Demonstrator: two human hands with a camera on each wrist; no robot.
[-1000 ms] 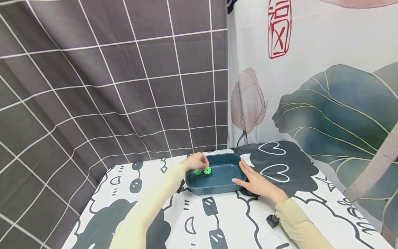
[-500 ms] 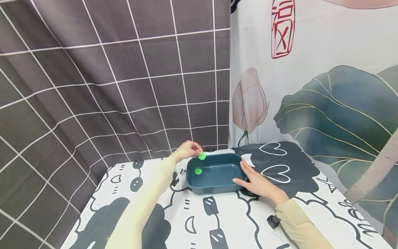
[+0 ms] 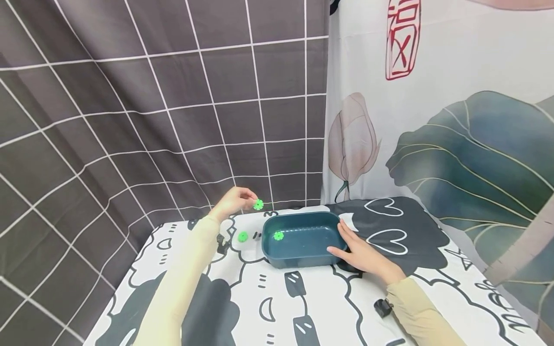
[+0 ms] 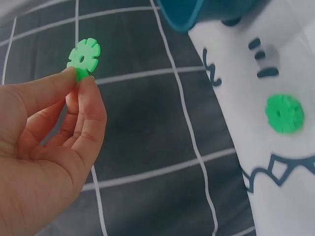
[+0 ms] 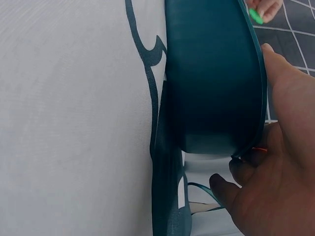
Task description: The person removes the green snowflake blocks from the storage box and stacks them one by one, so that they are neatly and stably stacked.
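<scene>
My left hand (image 3: 235, 202) is raised beyond the left end of a dark teal bin (image 3: 303, 262). Thumb and fingertips pinch a bright green flower-shaped notched disc (image 4: 84, 56) by its edge. Inside the bin, towards its left end, lies a second green disc (image 3: 279, 235). Another green flower-shaped piece (image 3: 243, 236) sits on the cloth left of the bin; it looks thicker in the left wrist view. My right hand (image 3: 361, 252) rests on the bin's right end, fingers stretched along the rim and thumb over the near corner. Some of its fingertips are shadowed in the right wrist view.
A white cloth with black cartoon drawings (image 3: 320, 293) covers the table. Behind it hangs a dark grey grid curtain (image 3: 207, 125), beside a white curtain with lotus prints (image 3: 359, 72). A small black device (image 3: 383, 307) is at the right wrist.
My left hand has lifted a green disc out of the bin and carried it left past the rim. The piece on the cloth has come into view. My right hand stays on the bin.
</scene>
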